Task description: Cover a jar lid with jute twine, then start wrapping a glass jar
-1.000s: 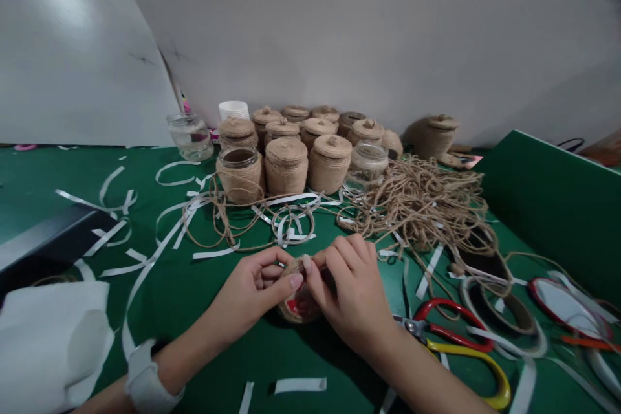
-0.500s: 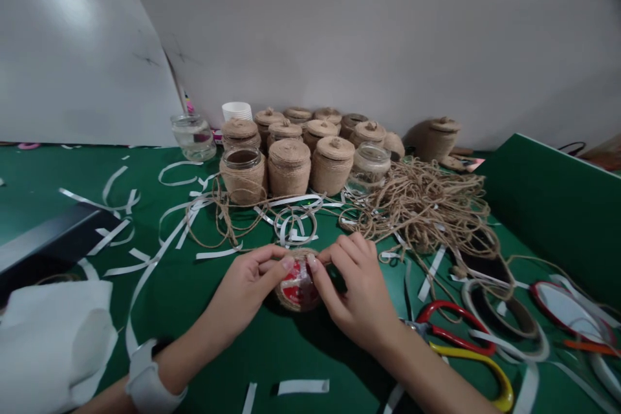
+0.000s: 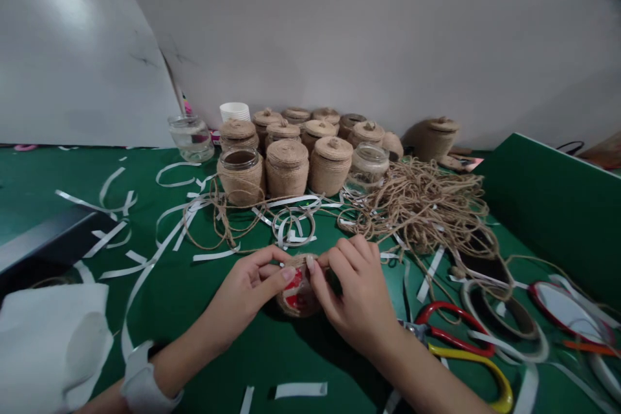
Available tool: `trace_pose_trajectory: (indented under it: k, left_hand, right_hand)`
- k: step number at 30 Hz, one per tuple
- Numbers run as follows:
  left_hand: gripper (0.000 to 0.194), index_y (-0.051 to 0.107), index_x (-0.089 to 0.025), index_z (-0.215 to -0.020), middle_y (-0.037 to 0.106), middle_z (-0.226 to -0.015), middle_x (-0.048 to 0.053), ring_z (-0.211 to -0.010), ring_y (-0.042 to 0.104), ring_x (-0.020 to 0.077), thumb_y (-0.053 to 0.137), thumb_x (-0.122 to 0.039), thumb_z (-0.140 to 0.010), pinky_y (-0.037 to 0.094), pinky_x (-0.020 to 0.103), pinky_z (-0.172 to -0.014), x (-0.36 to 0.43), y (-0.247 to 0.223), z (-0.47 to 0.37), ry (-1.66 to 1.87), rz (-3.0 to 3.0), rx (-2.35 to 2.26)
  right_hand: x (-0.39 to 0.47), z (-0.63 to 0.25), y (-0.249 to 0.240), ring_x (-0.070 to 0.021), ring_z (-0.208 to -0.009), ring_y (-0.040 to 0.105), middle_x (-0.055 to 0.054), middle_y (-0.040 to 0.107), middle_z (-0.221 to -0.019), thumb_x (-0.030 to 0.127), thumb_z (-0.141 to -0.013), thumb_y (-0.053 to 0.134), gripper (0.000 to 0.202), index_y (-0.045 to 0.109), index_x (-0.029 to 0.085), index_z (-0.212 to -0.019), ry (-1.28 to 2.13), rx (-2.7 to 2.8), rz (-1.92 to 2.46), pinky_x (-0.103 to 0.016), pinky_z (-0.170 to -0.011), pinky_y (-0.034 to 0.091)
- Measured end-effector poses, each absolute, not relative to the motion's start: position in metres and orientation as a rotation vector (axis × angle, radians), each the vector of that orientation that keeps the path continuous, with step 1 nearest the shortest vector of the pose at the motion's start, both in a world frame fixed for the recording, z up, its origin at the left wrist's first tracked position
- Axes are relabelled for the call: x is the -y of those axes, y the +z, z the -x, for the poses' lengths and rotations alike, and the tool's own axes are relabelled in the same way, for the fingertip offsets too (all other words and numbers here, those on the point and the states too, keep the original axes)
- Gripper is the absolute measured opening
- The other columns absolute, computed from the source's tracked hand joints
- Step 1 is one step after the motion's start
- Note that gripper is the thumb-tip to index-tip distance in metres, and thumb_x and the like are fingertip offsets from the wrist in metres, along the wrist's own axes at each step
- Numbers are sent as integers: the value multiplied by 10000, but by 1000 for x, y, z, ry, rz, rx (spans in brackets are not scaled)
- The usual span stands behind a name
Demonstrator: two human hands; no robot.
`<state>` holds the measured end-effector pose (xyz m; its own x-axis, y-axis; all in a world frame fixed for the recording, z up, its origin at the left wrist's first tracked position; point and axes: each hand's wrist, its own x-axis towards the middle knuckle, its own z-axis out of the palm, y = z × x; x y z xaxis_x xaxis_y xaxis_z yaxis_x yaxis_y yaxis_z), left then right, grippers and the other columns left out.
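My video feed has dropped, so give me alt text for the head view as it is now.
Left hand and right hand pinch the rim of a small twine-edged piece with a red patch. Beyond stand twine-wrapped jars; a twine heap and scissors lie to the right, with white strips scattered about.

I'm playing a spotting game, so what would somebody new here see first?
Probably the crowd of rope-wrapped jars in the middle, with a big messy rope pile to their right. Nearer, the left hand and right hand hold a small round piece showing bright red. The scissors pop out too, with red and yellow handles, beside the right forearm.
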<state>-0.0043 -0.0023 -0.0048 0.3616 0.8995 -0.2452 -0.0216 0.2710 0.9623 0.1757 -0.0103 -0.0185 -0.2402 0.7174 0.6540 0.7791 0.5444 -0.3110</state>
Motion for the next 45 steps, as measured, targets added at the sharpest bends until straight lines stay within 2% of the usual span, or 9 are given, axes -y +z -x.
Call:
trace_pose_trajectory:
  k: [4,10,15,25,35,41,45]
  left_hand:
    - [411,608,-149,-873,708,-701,19,-614,602,115,766,-491,-710,445,197,-592,2,-2,5,737,-1080,-995]
    - [418,618,-153,-919,635,-553,-27,-488,495,87,751,-497,-720,386,191,-510,0,-4,4,683,-1095,-1010]
    - [399,658,-141,-865,656,-627,2,-567,523,109,733,-506,-722,407,215,-563,0,-5,2,728,-1136,-1062]
    - [377,618,-147,-835,593,-607,-17,-557,493,110,665,-514,-767,375,211,-523,4,-3,1,763,-1248,-1107]
    - [317,610,-149,-813,649,-643,11,-601,557,131,677,-455,-761,422,227,-574,3,-1,1,747,-1295,-1145]
    - [284,579,-162,-745,562,-556,-43,-520,464,85,692,-423,-758,368,196,-519,1,-5,3,874,-1142,-1108]
    - [263,570,-170,-797,620,-614,-31,-564,529,94,693,-403,-788,433,208,-581,1,-8,5,917,-1033,-1055]
  right_hand:
    - [11,-176,-19,-171,-727,397,-23,520,-694,224,-948,484,232,526,177,-724,-79,2004,1167,-328,-661,265]
    - [15,-172,-18,-170,-736,403,-19,513,-703,236,-950,492,215,544,182,-748,14,2035,1113,-328,-670,262]
    - [14,-172,-20,-165,-733,400,-12,500,-687,238,-956,482,248,516,180,-717,70,2021,1168,-327,-677,265]
    - [13,-171,-19,-159,-710,384,-7,480,-650,238,-946,496,290,488,180,-662,-12,2024,1179,-324,-659,252]
    - [12,-168,-21,-169,-707,383,-13,506,-640,252,-937,525,303,503,187,-642,-162,2022,1203,-326,-654,245]
    - [11,-174,-20,-163,-699,406,-10,524,-666,254,-965,462,274,509,185,-704,-53,2027,1221,-321,-662,260]
    - [10,-178,-20,-166,-708,424,-15,536,-687,230,-962,462,221,525,184,-754,-25,1993,1203,-315,-661,274]
